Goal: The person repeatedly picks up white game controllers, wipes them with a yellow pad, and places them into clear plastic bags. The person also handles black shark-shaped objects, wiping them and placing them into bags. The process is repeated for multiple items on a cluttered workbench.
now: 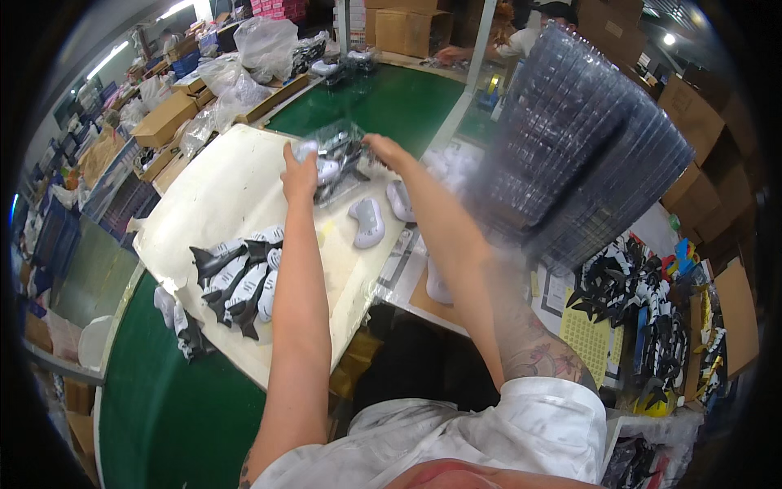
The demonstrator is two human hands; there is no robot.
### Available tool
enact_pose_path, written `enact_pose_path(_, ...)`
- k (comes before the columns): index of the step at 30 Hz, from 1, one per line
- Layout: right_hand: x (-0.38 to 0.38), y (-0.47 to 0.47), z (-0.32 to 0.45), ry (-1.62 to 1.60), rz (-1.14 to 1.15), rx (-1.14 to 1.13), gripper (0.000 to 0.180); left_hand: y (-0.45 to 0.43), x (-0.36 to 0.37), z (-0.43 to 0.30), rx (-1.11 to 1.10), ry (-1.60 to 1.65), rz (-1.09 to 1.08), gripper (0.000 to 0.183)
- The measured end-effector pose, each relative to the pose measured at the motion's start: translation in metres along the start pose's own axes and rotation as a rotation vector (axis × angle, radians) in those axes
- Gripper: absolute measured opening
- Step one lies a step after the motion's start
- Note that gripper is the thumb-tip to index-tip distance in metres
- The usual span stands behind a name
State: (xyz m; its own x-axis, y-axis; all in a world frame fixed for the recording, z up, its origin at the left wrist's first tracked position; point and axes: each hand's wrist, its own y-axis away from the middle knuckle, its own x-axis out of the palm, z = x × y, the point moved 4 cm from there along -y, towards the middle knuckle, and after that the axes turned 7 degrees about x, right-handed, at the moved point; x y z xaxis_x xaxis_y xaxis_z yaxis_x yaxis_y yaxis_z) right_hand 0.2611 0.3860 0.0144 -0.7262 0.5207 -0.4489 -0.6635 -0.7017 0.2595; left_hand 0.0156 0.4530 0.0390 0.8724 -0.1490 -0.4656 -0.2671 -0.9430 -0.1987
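A clear plastic blister tray [342, 137] is between my two hands over the cream-coloured board [232, 177]. Inside it lie a white-and-grey remote controller [328, 172] and dark parts that are hard to make out. My left hand [299, 176] holds the tray's left side, thumb and forefinger spread along it. At the right edge, my right hand [385, 151] grips the plastic with bent fingers. Just nearer to me, a second controller [366, 223] rests on the board, and another controller [400, 200] is partly behind my right forearm. Several white-and-black toy sharks [241, 284] lie left of my left forearm.
Tall stacks of clear trays [568, 134] rise at the right. Beyond them lie piled black-and-white toy parts [623, 287] and a yellow sticker sheet [583, 336]. A green conveyor belt [391, 91] runs under the board. Another person [525, 40] works at the far side.
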Motion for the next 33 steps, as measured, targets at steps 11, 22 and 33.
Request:
enact_pose_path(11,-0.117,0.271,0.042,0.214,-0.285,-0.964,0.019,-0.052,0.108,-0.015,-0.074,-0.058,0.075,0.097)
enact_pose_path(22,-0.469,0.457,0.088,0.778,-1.053,-0.851,0.028,-0.090,0.229,-0.059,-0.002,-0.055,0.236,0.113)
enact_pose_path(33,-0.561,0.378,0.075,0.471,-0.281,-0.251,0.019,0.179,0.087,-0.352,1.203,0.815,-0.337,0.059)
